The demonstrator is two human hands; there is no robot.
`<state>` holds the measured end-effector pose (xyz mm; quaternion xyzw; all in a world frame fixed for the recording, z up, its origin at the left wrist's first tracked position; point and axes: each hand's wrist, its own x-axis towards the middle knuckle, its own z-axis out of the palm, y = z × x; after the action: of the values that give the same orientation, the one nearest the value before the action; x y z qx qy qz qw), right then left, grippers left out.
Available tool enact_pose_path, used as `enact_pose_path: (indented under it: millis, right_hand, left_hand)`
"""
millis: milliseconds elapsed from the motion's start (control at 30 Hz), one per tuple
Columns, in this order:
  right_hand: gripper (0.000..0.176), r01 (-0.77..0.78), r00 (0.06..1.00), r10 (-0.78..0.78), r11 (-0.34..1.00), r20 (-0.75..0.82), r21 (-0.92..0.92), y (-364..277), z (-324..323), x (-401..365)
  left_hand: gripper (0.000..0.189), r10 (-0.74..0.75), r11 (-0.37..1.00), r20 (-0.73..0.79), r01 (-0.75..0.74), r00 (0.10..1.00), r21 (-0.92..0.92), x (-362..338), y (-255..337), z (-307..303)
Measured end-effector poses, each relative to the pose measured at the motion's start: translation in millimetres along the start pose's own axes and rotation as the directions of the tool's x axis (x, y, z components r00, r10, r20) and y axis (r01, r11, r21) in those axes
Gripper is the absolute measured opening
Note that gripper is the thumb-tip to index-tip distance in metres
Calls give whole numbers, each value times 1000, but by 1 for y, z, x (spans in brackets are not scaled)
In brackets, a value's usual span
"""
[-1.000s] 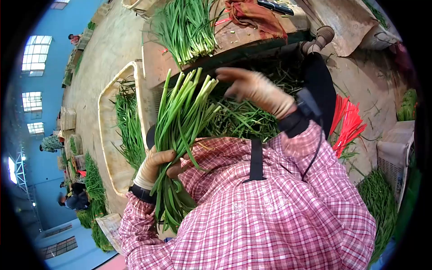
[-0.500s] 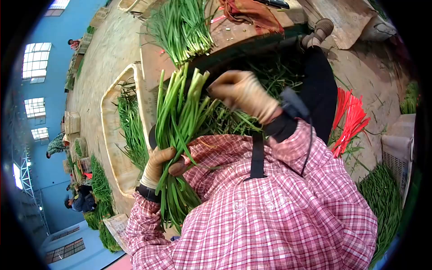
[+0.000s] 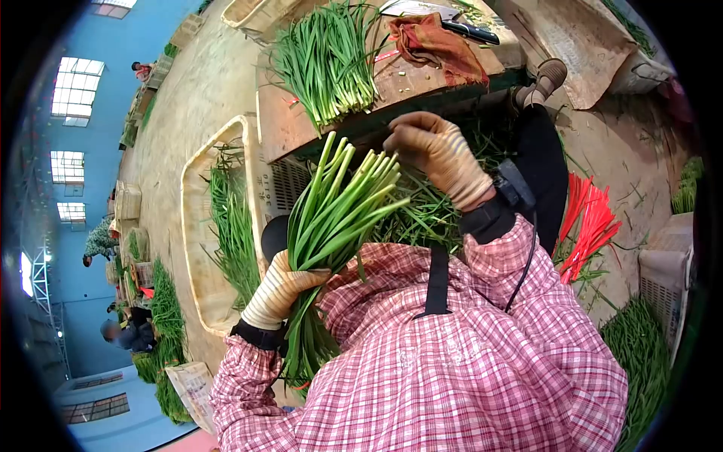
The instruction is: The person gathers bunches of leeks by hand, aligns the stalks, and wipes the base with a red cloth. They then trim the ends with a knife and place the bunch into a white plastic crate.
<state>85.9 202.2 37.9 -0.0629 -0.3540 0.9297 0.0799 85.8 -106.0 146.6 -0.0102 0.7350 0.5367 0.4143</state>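
My gloved left hand is wrapped around a bunch of garlic chives. The pale cut ends fan out upward and to the right, while the green leaves hang below the fist. Close to those ends is my gloved right hand, its fingers curled inward; whatever they pinch, if anything, is hidden. Ahead, a larger pile of chives lies on a wooden board.
On the board are a reddish-brown cloth and a black-handled knife. A cream crate with chives stands at left. Red ties lie at right, near more chives. People work among crates at far left.
The bunch in my left hand has tilted rightward and its ends have spread. My right hand has shifted slightly right and is less blurred. The view has shifted, showing more of the board.
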Motion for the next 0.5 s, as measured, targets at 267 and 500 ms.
enact_pose_path:
  millis: [267,500]
  right_hand:
    - [27,58,994,-30,956,102,-288,2,-21,8]
    - [73,-304,888,417,847,192,-436,62,-56,-15]
  left_hand:
    - [42,-7,999,-13,6,1000,-43,0,2,6]
    - [39,-24,921,60,46,998,-387,5,-8,-5]
